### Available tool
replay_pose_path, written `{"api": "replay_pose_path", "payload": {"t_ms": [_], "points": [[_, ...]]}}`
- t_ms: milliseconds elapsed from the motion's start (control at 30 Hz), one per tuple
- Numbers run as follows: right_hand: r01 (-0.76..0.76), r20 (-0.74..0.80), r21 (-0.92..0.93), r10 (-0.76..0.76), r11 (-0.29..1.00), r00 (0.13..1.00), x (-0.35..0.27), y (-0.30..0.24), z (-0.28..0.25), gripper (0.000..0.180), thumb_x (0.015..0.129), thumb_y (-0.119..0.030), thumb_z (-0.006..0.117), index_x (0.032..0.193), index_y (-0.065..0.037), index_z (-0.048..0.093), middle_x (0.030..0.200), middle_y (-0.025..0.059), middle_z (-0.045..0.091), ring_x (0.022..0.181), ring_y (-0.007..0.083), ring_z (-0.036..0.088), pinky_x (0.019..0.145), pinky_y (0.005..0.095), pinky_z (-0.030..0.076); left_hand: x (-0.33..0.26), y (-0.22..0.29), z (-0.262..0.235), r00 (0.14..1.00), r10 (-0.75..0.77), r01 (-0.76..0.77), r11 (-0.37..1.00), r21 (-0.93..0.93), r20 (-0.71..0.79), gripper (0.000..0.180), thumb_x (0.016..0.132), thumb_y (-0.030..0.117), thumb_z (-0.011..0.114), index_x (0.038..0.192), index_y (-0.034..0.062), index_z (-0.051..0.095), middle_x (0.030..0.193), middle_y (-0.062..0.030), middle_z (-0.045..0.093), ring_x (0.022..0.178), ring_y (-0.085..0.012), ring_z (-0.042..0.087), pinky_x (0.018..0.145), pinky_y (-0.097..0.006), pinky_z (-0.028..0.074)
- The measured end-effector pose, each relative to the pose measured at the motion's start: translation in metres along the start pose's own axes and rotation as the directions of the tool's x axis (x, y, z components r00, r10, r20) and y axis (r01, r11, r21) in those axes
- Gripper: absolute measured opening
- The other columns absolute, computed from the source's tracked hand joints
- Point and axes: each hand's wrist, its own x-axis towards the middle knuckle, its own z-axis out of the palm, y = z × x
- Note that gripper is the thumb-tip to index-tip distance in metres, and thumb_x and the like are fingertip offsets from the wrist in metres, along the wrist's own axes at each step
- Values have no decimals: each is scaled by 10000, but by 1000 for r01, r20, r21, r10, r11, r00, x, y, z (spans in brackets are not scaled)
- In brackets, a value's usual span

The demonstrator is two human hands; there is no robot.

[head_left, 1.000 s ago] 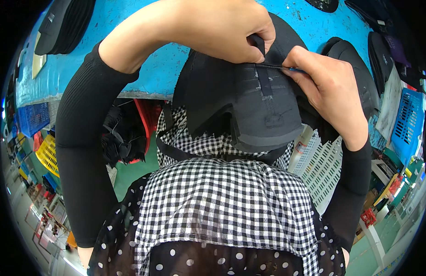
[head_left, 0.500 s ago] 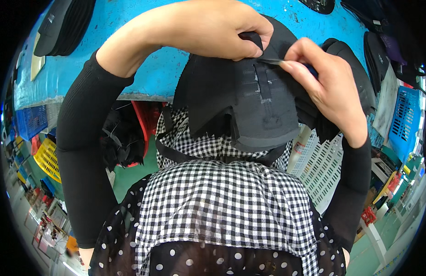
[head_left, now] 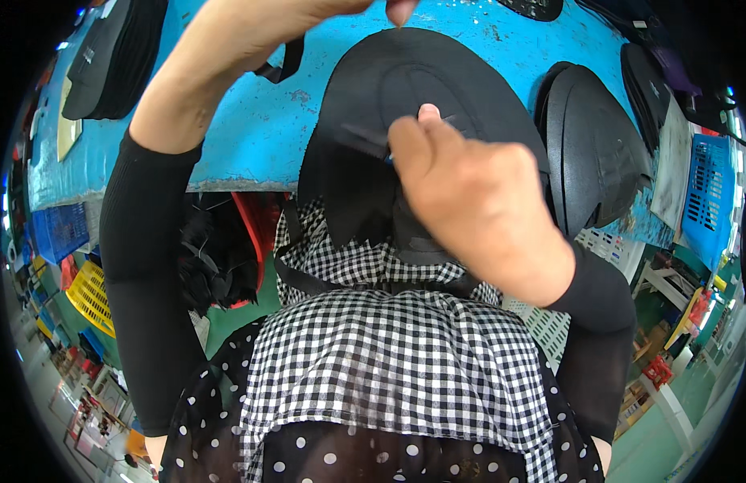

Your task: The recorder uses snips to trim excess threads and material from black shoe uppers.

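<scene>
A black padded panel with a rounded far end (head_left: 365,88) lies over the blue table's near edge and hangs towards my lap. Over its middle, my right hand (head_left: 477,201) is closed around a slim tool with a thin metal blade (head_left: 363,138), blurred by motion and pointing left; its grip is mostly hidden in the fist. My left hand (head_left: 340,6) reaches beyond the panel's far end and is cut off by the top edge, with one fingertip showing. Below that wrist is a black strap loop (head_left: 288,64); whether my left hand holds it is hidden.
Similar black panels (head_left: 594,145) are stacked on the blue table (head_left: 252,137) to the right. Another dark stack (head_left: 115,60) stands at the far left. Below the table are a red bin (head_left: 260,229) with black scraps and a pale perforated basket (head_left: 546,326).
My left hand has moved off the panel, up and left. My right hand has swung left and nearer, with the tool. The panel now shows a smooth face instead of the stitched strap slot.
</scene>
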Motion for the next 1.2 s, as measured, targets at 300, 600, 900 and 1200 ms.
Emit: {"api": "replay_pose_path", "payload": {"t_ms": [300, 600, 900, 1200], "points": [[-259, -69, 947, 907, 191, 415, -107, 110, 11, 402, 1024, -224, 382, 1293, 13, 564, 1331, 123, 540, 1233, 181, 507, 1005, 325, 439, -14, 22, -2, 972, -143, 150, 988, -24, 184, 108, 860, 135, 716, 917, 45, 703, 772, -4, 674, 650, -38, 585, 599, -184, 430], [-209, 136, 974, 966, -90, 219, -198, 165, 23, 272, 1027, -181, 470, 1225, -3, 524, 924, 45, 570, 514, 42, 311, 476, 205, 234, 10, 3, 26, 705, -214, 31, 962, 272, 676, 157, 830, 140, 645, 883, 6, 707, 838, -96, 708, 804, -195, 661, 755, -305, 501], [-293, 94, 924, 599, 244, 795, -94, 100, 2, 287, 1016, -105, 460, 1298, -60, 438, 737, 10, 508, 580, 29, 374, 504, 169, 271, 7, 5, 31, 748, -85, -254, 880, 402, 658, 159, 822, 133, 634, 892, 7, 702, 837, -131, 697, 801, -236, 657, 748, -331, 496], [-374, 320, 917, 304, 141, 898, -45, 87, 18, 140, 1004, -129, 521, 1101, -29, 523, 734, -12, 570, 591, 28, 503, 540, 180, 415, 15, -20, 32, 538, -123, -21, 987, 159, 834, 206, 828, 171, 650, 933, -1, 691, 869, -132, 701, 834, -255, 656, 754, -341, 493]]}}
